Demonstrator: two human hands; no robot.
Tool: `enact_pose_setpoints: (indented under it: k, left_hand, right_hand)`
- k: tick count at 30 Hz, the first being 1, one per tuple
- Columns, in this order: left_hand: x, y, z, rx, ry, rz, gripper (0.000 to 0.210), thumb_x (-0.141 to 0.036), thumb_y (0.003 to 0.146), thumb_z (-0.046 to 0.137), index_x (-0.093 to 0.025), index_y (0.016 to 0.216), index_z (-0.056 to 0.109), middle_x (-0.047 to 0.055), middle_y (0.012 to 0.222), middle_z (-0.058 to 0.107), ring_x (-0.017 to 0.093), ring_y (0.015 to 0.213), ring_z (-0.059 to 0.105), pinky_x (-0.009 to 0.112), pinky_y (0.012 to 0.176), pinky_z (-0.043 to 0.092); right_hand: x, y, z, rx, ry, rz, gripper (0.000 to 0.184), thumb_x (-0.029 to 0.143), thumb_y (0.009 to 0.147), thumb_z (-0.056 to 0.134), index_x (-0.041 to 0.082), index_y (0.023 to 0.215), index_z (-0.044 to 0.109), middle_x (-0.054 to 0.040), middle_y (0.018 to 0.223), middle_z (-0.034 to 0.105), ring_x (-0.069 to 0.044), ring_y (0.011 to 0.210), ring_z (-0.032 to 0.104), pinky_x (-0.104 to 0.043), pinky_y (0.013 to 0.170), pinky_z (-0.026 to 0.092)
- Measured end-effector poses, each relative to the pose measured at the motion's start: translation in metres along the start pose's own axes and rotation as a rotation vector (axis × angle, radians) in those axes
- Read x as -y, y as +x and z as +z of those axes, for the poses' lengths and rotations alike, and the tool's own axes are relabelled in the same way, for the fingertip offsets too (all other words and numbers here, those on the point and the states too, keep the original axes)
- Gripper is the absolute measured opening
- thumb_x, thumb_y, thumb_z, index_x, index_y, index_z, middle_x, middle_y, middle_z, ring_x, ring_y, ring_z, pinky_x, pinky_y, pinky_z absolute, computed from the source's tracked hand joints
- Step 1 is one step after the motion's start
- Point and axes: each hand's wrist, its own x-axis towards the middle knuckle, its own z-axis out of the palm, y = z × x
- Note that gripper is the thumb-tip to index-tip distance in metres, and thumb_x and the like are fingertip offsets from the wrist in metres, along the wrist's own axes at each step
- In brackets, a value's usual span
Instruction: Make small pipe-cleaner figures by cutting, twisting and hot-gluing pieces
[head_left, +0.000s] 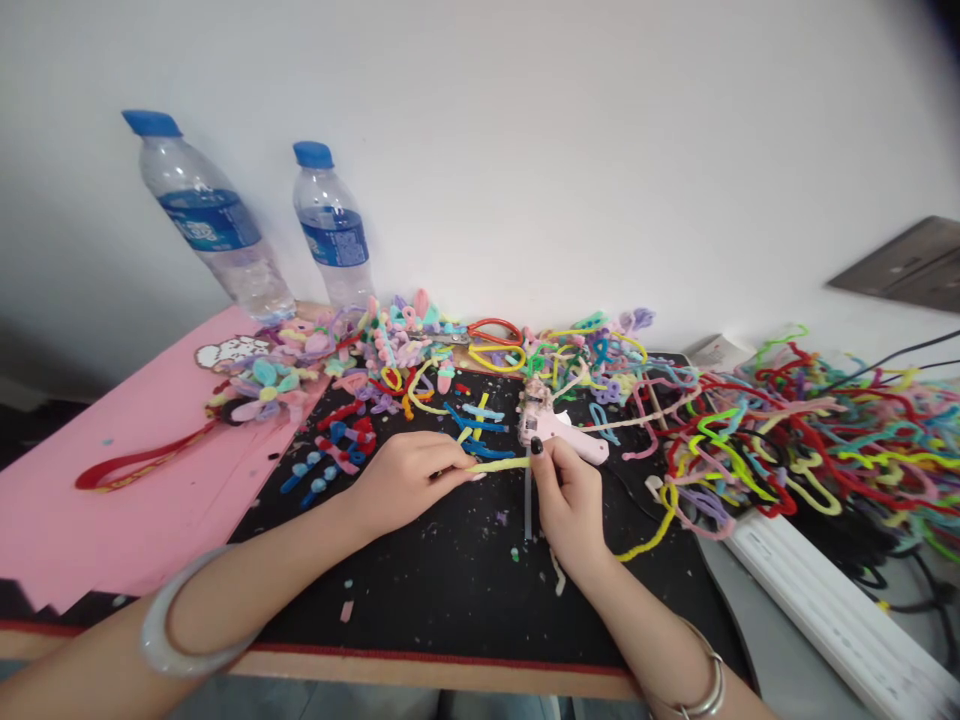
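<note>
A yellow pipe cleaner (501, 465) is stretched level between my two hands above the black mat. My left hand (420, 475) pinches its left end between thumb and fingers. Its right end is in the closed fingers of my right hand (570, 500). Just beyond the right hand lies a pale pink glue gun (566, 435), with a clear glue stick (528, 505) near that hand's thumb. Short blue and yellow pipe cleaner pieces (484, 415) lie behind the held strand. Twisted red and blue pieces (346, 440) rest left of them.
Red- and yellow-handled scissors (496, 345) lie at the back among fuzzy flowers. Tangled coloured pipe cleaners (787, 430) heap up at the right, beside a white power strip (832, 600). Two water bottles (330, 225) stand against the wall. Pink sheets (150, 480) cover the left side.
</note>
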Motion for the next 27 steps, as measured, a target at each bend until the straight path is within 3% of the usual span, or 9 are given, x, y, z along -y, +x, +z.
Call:
enact_pose_setpoints:
  k: [9,15,21,27]
  left_hand:
    - [-0.001,0.001,0.000,0.087,-0.136,-0.179,0.015,-0.018,0.083,0.056,-0.016,0.072,0.066,0.002,0.073,0.068,0.012,0.068,0.062,0.021,0.065,0.046]
    - [-0.005,0.004,-0.001,0.100,-0.198,-0.305,0.014,-0.024,0.080,0.062,-0.016,0.068,0.066,-0.001,0.063,0.063,0.009,0.052,0.051,0.019,0.050,0.037]
    - [-0.012,0.006,-0.001,0.171,-0.259,-0.173,0.016,-0.021,0.082,0.059,-0.015,0.069,0.065,0.002,0.067,0.066,0.009,0.059,0.056,0.019,0.057,0.040]
    - [-0.014,0.006,-0.001,0.159,-0.226,-0.106,0.015,-0.018,0.083,0.057,-0.015,0.070,0.064,0.003,0.068,0.066,0.011,0.062,0.059,0.020,0.062,0.043]
  right_hand:
    - [0.000,0.004,0.000,0.026,0.046,0.070,0.036,0.030,0.091,0.041,0.020,0.059,0.028,0.0062,0.054,0.026,-0.009,0.051,0.025,-0.024,0.047,0.019]
    - [0.002,0.003,-0.003,0.175,0.335,0.031,0.036,0.043,0.092,0.034,0.019,0.067,0.042,0.0032,0.060,0.036,-0.011,0.055,0.031,-0.025,0.050,0.025]
    - [0.007,0.002,0.002,0.400,0.329,0.085,0.035,0.037,0.089,0.044,0.018,0.059,0.041,0.0053,0.055,0.032,-0.010,0.052,0.028,-0.024,0.049,0.022]
    - [0.009,0.003,0.003,0.411,0.272,0.108,0.035,0.029,0.087,0.042,0.019,0.055,0.031,0.0062,0.053,0.028,-0.009,0.052,0.025,-0.023,0.048,0.021]
